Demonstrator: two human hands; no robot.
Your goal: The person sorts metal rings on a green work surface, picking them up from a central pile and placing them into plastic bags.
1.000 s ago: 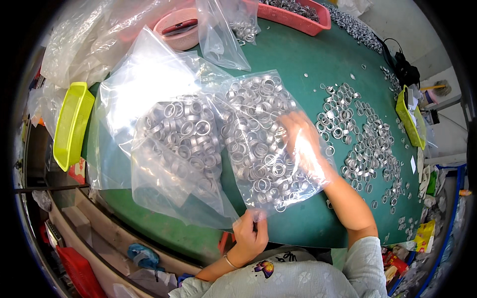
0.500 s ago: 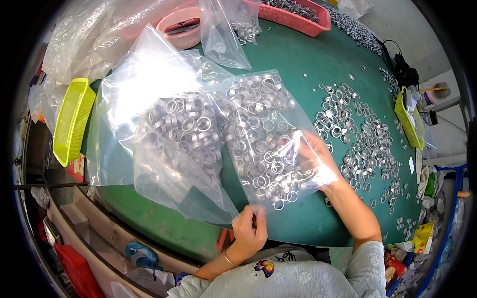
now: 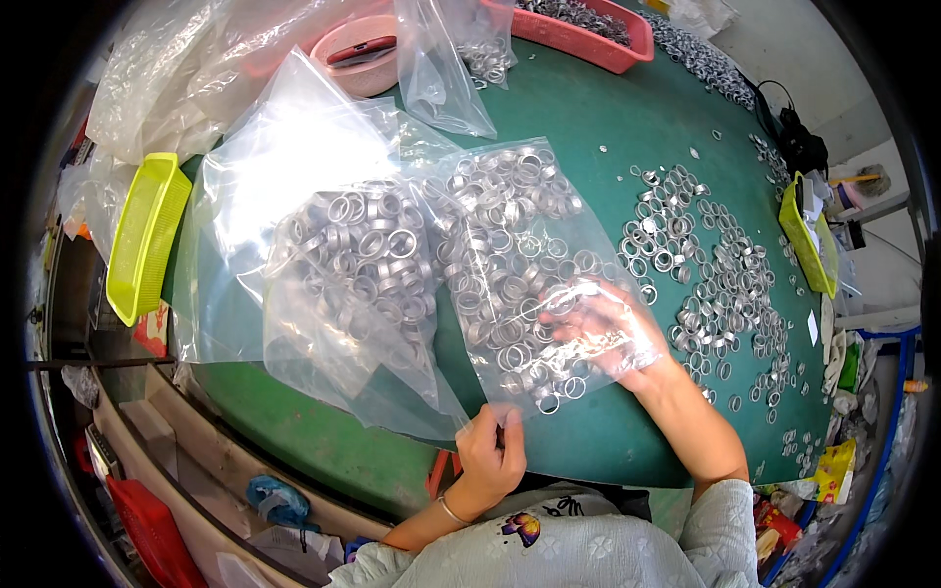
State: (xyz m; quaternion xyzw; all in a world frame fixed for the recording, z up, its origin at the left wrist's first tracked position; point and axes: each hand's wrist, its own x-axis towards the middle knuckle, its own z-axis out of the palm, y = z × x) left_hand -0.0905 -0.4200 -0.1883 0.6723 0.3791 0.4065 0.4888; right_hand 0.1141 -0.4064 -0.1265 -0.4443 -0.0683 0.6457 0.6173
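Note:
In front of me a clear plastic bag (image 3: 595, 232) lies flat with many silver metal rings (image 3: 512, 290) in it. My left hand (image 3: 492, 458) is closed in a pinch on the bag's near edge. Plastic covers the fingers of my right hand (image 3: 603, 328), which reach in among the rings at the bag's right side. They look stretched out and apart; glare hides whether the fingertips touch any ring. Left of this bag lies another clear bag (image 3: 323, 377), also filled with rings.
Loose rings (image 3: 725, 284) are scattered over the green table (image 3: 578, 108) on the right. A yellow-green basket (image 3: 147, 240) stands at the left, another (image 3: 809, 235) at the right. At the back are a pink basket (image 3: 627, 54) of metal parts and a round pink container (image 3: 368, 76).
My right hand has moved left and slightly down beneath the plastic, and its fingers have stretched out over the rings. The left hand keeps its pinch on the bag's edge.

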